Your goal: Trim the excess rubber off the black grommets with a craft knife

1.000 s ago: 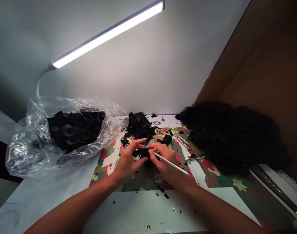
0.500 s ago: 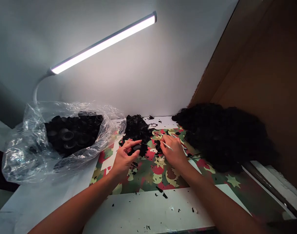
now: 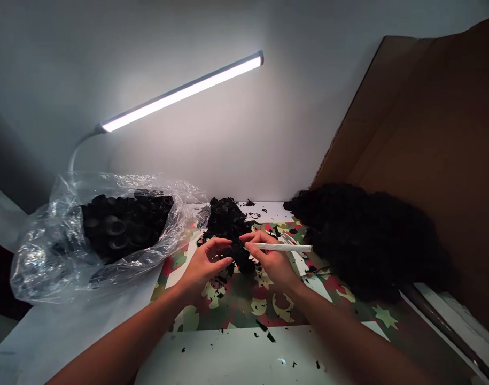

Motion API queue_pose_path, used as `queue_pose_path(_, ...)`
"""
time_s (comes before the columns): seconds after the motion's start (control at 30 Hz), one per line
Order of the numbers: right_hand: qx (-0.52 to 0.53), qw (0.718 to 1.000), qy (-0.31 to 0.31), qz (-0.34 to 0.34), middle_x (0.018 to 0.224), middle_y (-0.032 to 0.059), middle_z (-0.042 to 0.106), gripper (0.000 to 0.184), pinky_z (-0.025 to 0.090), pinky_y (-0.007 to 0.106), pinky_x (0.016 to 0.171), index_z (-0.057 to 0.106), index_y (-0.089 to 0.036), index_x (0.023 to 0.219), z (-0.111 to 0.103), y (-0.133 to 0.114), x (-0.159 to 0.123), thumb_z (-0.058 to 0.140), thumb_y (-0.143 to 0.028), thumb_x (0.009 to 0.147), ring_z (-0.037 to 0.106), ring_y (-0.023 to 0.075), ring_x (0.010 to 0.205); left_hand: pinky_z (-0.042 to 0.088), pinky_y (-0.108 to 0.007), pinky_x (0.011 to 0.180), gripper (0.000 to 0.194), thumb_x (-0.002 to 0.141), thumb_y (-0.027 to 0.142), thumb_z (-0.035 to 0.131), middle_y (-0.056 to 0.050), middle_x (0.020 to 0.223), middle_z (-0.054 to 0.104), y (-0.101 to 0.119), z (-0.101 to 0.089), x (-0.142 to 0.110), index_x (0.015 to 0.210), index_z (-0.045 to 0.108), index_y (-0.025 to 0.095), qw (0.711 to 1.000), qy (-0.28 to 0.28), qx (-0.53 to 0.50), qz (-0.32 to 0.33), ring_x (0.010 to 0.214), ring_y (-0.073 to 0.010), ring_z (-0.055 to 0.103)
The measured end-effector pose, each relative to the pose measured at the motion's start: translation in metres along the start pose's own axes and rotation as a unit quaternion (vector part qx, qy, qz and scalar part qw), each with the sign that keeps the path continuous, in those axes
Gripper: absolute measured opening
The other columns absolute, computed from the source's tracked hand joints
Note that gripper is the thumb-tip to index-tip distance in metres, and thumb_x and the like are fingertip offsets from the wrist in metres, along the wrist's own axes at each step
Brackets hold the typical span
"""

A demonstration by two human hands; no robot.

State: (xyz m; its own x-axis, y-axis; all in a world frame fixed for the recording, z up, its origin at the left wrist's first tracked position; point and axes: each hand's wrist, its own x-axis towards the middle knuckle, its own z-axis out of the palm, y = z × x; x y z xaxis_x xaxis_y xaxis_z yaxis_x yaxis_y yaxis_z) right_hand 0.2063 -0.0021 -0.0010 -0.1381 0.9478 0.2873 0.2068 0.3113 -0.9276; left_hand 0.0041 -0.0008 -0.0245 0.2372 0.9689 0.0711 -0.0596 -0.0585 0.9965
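A white table (image 3: 228, 355) carries a camouflage-patterned sheet (image 3: 244, 299) (stars included) and small black scraps (image 3: 271, 337).

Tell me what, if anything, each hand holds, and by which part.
The right hand holds a slim white stick-shaped tool near its left end, between thumb and fingers. Whether the left hand holds anything cannot be told.

1. Head view, one: worn camera, raised, on the near side of the patterned sheet (image 3: 244, 307).
2. Facing: forward and down, across the patterned sheet to the pale wall (image 3: 196, 166) behind it.
3. Range: close, wide; takes in the lamp (image 3: 184, 92) above the patterned sheet.
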Motion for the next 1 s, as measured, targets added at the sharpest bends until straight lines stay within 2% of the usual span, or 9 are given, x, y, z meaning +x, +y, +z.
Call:
queue_pose_path(0.1, 0.010, 0.999, 0.013, -0.034, 0.108, 0.0047, 0.068, 0.021, 0.046, 0.034, 0.084, 0.055, -0.022, 0.077, 0.010, 0.005, 0.000, 0.054, -0.034, 0.094, 0.062, 0.0205, 0.095, 0.049, -0.038, 0.099, 0.046, 0.076, 0.027, 0.077, -0.011, 0.118, 0.071, -0.002, -0.002, 0.001, 0.120, 0.068, 0.019, 1.000, 0.000, 0.001, 0.007, 0.113, -0.0253, 0.064)
queue_pose_path(0.23, -0.040, 0.990, 0.060, -0.118, 0.113, 0.0070, 0.063, 0.021, 0.043, 0.040, 0.098, 0.061, -0.023, 0.092, 0.012, 0.018, -0.002, 0.042, -0.028, 0.100, 0.057, 0.0231, 0.110, 0.049, -0.040, 0.100, 0.044, 0.079, 0.026, 0.073, -0.012, 0.120, 0.070, -0.007, -0.005, 0.003, 0.122, 0.068, 0.017, 1.000, -0.009, 0.023, 0.003, 0.112, -0.0252, 0.065)
queue_pose_path(0.37, -0.114, 0.981, 0.011, -0.155, 0.122, 0.0084, 0.060, 0.031, 0.039, 0.042, 0.101, 0.065, -0.024, 0.106, 0.009, 0.017, -0.008, 0.035, -0.022, 0.101, 0.054, 0.0235, 0.116, 0.051, -0.038, 0.097, 0.033, 0.078, 0.021, 0.072, -0.010, 0.109, 0.073, -0.004, -0.003, 0.000, 0.110, 0.073, 0.017, 0.992, -0.008, 0.112, 0.054, 0.104, -0.0237, 0.067)
queue_pose_path(0.53, -0.183, 0.969, -0.078, -0.145, 0.112, 0.0084, 0.065, 0.032, 0.038, 0.043, 0.091, 0.062, -0.024, 0.126, 0.011, 0.013, -0.010, 0.042, -0.024, 0.101, 0.057, 0.0253, 0.106, 0.055, -0.035, 0.088, 0.030, 0.076, 0.022, 0.074, -0.007, 0.100, 0.077, 0.011, 0.006, -0.009, 0.106, 0.074, 0.018, 0.981, -0.018, 0.179, 0.067, 0.092, -0.0223, 0.071)
queue_pose_path(0.6, -0.190, 0.965, -0.101, -0.148, 0.103, 0.0064, 0.068, 0.028, 0.037, 0.041, 0.087, 0.064, -0.024, 0.122, 0.011, 0.015, -0.009, 0.051, -0.025, 0.098, 0.059, 0.0248, 0.098, 0.057, -0.032, 0.083, 0.028, 0.076, 0.024, 0.075, -0.007, 0.097, 0.077, 0.016, 0.008, -0.011, 0.103, 0.074, 0.017, 0.983, -0.016, 0.175, 0.062, 0.089, -0.0214, 0.071)
queue_pose_path(0.7, -0.182, 0.967, -0.097, -0.149, 0.092, 0.0030, 0.070, 0.023, 0.037, 0.040, 0.086, 0.069, -0.025, 0.114, 0.009, 0.018, -0.008, 0.060, -0.023, 0.093, 0.060, 0.0220, 0.087, 0.057, -0.029, 0.073, 0.024, 0.078, 0.027, 0.074, -0.007, 0.090, 0.077, 0.019, 0.006, -0.011, 0.099, 0.075, 0.015, 0.986, -0.015, 0.162, 0.048, 0.080, -0.0196, 0.071)
queue_pose_path(0.83, -0.155, 0.972, -0.080, -0.155, 0.098, 0.0033, 0.071, 0.020, 0.039, 0.039, 0.087, 0.072, -0.027, 0.108, 0.007, 0.014, -0.010, 0.066, -0.021, 0.090, 0.062, 0.0218, 0.090, 0.054, -0.024, 0.059, 0.019, 0.080, 0.027, 0.071, -0.005, 0.083, 0.076, 0.019, 0.003, -0.010, 0.095, 0.075, 0.015, 0.985, -0.029, 0.165, 0.026, 0.067, -0.0154, 0.066)
queue_pose_path(0.9, -0.140, 0.975, -0.065, -0.158, 0.102, 0.0040, 0.070, 0.014, 0.040, 0.038, 0.086, 0.072, -0.026, 0.101, 0.008, 0.011, -0.011, 0.067, -0.022, 0.089, 0.063, 0.0222, 0.093, 0.051, -0.022, 0.054, 0.018, 0.081, 0.027, 0.069, -0.003, 0.079, 0.074, 0.018, 0.002, -0.010, 0.093, 0.075, 0.016, 0.985, -0.037, 0.168, 0.019, 0.061, -0.0132, 0.063)
queue_pose_path(1.0, -0.143, 0.977, -0.051, -0.151, 0.098, 0.0037, 0.071, 0.003, 0.040, 0.037, 0.082, 0.068, -0.024, 0.090, 0.010, 0.010, -0.014, 0.066, -0.023, 0.090, 0.063, 0.0211, 0.088, 0.049, -0.021, 0.052, 0.015, 0.081, 0.026, 0.067, -0.001, 0.076, 0.073, 0.016, 0.002, -0.009, 0.090, 0.074, 0.017, 0.983, -0.043, 0.177, 0.014, 0.058, -0.0123, 0.061)
